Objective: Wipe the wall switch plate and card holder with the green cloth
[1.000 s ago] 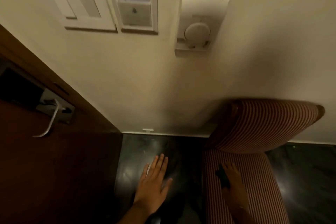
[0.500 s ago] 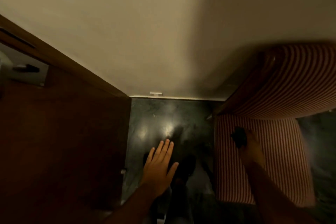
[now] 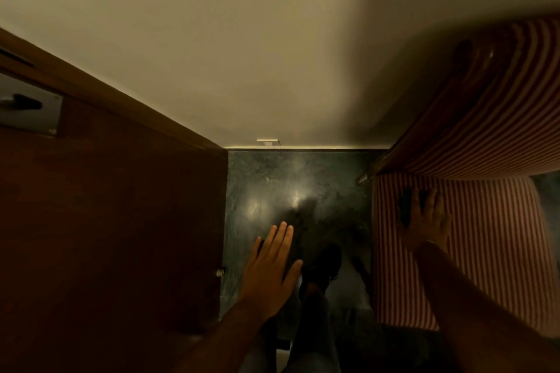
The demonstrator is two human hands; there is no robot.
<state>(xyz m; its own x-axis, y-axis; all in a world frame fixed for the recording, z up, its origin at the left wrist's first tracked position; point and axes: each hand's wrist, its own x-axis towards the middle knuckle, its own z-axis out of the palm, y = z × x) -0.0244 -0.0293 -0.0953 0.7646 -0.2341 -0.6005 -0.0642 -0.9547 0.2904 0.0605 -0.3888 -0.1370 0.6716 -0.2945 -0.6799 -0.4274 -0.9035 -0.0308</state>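
Note:
The wall switch plate and card holder are out of view; only bare cream wall shows above. My left hand hovers flat over the dark floor with its fingers apart and nothing in it. My right hand lies on the striped chair seat, fingers spread. Its thumb side touches a small dark bunched thing, perhaps the cloth. The dim light hides its colour, and I see no grip around it.
A dark wooden door with a metal lock plate fills the left. The striped chair back leans against the wall at right. A glossy dark floor lies between them, with my dark shoe on it.
The view has tilted down, so the switch plate, card holder and thermostat have left the frame. My right hand has stayed at the dark thing on the seat. My left hand remains spread.

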